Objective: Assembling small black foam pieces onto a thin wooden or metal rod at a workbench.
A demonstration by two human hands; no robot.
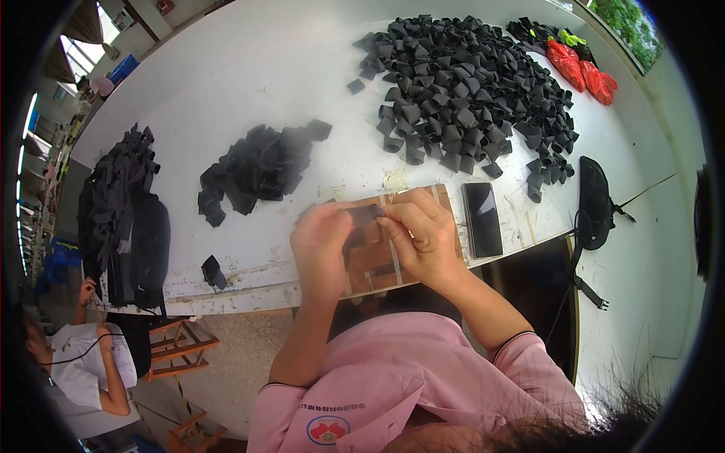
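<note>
My left hand point(321, 245) and my right hand point(423, 230) meet over a brown wooden board point(377, 264) at the near edge of the white table point(249, 83). Between their fingertips they pinch one small dark grey fabric piece point(365, 217). A flat heap of black fabric pieces point(257, 167) lies to the left of the hands. A much larger heap of folded black pieces point(468, 90) spreads over the far right of the table.
A black phone point(482, 219) lies just right of the board. A black pouch with a strap point(593, 204) sits at the right edge. A stack of black straps point(121, 211) covers the left end. Red bags point(581, 68) lie far right. Another person point(75, 362) sits lower left beside wooden stools point(181, 343).
</note>
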